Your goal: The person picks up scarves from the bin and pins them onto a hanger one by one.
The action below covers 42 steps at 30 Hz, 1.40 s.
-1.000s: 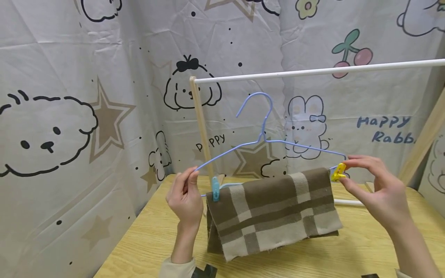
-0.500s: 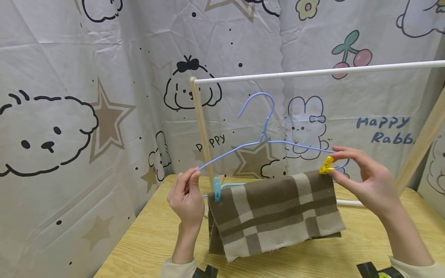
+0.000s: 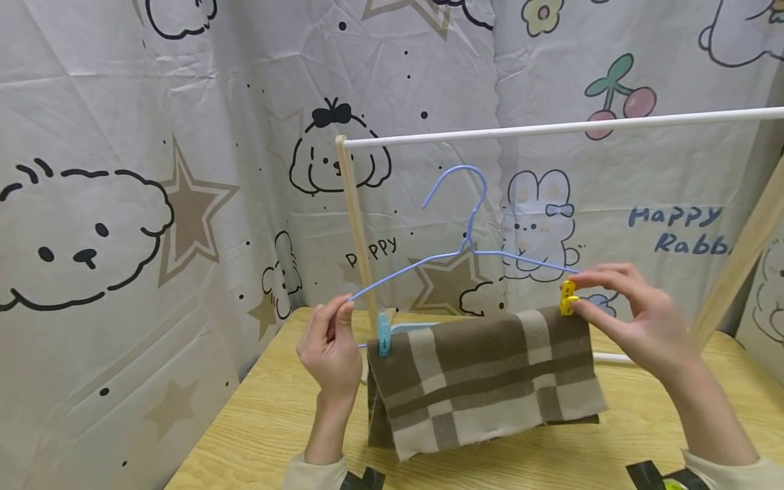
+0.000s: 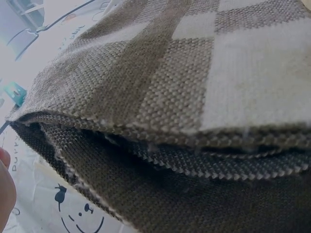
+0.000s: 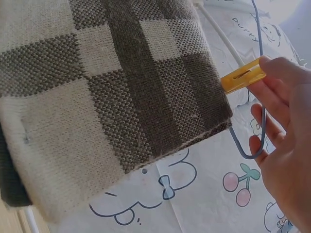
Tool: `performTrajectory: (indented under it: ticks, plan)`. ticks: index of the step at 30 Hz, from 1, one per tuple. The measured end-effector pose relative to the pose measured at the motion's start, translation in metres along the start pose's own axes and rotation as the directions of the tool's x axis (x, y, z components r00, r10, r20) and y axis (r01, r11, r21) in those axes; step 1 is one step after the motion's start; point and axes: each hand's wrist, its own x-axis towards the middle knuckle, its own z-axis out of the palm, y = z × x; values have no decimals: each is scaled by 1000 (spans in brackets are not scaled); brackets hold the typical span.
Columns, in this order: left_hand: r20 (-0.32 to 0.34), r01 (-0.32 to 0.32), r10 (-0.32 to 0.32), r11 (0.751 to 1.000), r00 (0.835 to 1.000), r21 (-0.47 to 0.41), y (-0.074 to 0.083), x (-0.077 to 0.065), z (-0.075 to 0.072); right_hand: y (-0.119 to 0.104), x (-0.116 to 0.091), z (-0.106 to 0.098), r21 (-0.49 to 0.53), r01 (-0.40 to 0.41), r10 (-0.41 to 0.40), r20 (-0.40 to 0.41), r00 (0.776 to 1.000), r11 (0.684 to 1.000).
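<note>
A blue wire hanger [image 3: 416, 263] is held up over the table, its hook upward. Folded over its lower bar hangs a brown and beige checked cloth [image 3: 490, 381]. A light blue clothespin [image 3: 383, 335] clips the cloth's left top corner to the bar. My left hand [image 3: 331, 347] pinches the hanger's left end, beside that clothespin. Between thumb and fingers, my right hand [image 3: 643, 320] pinches a yellow clothespin [image 3: 567, 298] at the cloth's right top edge. In the right wrist view, the yellow clothespin [image 5: 243, 75] meets the cloth's edge, and the hanger's right end passes by the fingers.
Behind the hanger stands a rack with a white top rail [image 3: 551, 128] and wooden posts [image 3: 355, 224]. A light blue object [image 3: 410, 327] lies partly hidden behind the cloth. The wooden table [image 3: 245, 435] runs back to a printed curtain [image 3: 202, 102].
My right hand has moved left with the yellow clothespin, from beyond the cloth's right corner onto its top edge. The clothespin now stands more upright. The left hand has barely shifted.
</note>
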Motion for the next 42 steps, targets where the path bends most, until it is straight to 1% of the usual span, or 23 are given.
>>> performTrajectory:
  ticks: [5, 9, 13, 18, 20, 22, 26, 29, 32, 34, 35, 38, 40, 42]
  plan:
    - [0, 0, 0, 1000, 1000, 2, 0, 0, 0, 3, 0, 3, -39, 85, -86, -39, 996, 996]
    - [2, 2, -2, 1000, 1000, 6, 0, -1, 0, 7, -1, 4, -70, 125, -130, -58, 990, 990]
    - [6, -1, 1, 1000, 1000, 8, 0, -1, 1, 10, -2, 5, -108, 166, -172, -47, 984, 980]
    - [7, -6, 6, 1000, 1000, 5, 0, -2, 2, 17, -4, 5, -169, 229, -235, -16, 972, 959]
    - [7, -7, 7, 1000, 1000, 4, 0, -2, 3, 18, -6, 4, -202, 242, -245, 8, 969, 949]
    - [10, -9, 9, 1000, 1000, 6, 0, -3, 3, 18, -7, 3, -229, 240, -239, 34, 970, 943]
    - [24, -12, 12, 1000, 1000, 1, -1, -2, 1, 14, -9, 1, -247, 195, -189, 48, 981, 949]
    - [31, -13, 13, 1000, 999, -2, -2, 0, -1, 11, -11, 0, -184, 175, -173, 26, 985, 967]
    - [32, -8, 8, 1000, 999, 0, -3, 1, -3, 8, -14, -1, -94, 208, -211, -26, 977, 974]
    - [33, -2, 2, 1000, 999, 0, -3, 1, -3, 4, -16, 0, -22, 246, -247, -77, 966, 969]
    - [36, 5, -4, 1000, 999, -4, -2, 1, -3, 2, -16, 1, 8, 272, -270, -107, 957, 962]
    - [44, 27, -26, 1000, 999, -13, -1, 1, -2, -5, -19, 5, 99, 313, -292, -180, 939, 945]
    - [51, 44, -43, 999, 998, -18, 0, 1, -2, -7, -21, 7, 151, 321, -285, -221, 933, 935]
    - [57, 60, -58, 998, 997, -24, 1, 1, -2, -6, -24, 8, 186, 301, -251, -252, 935, 935]
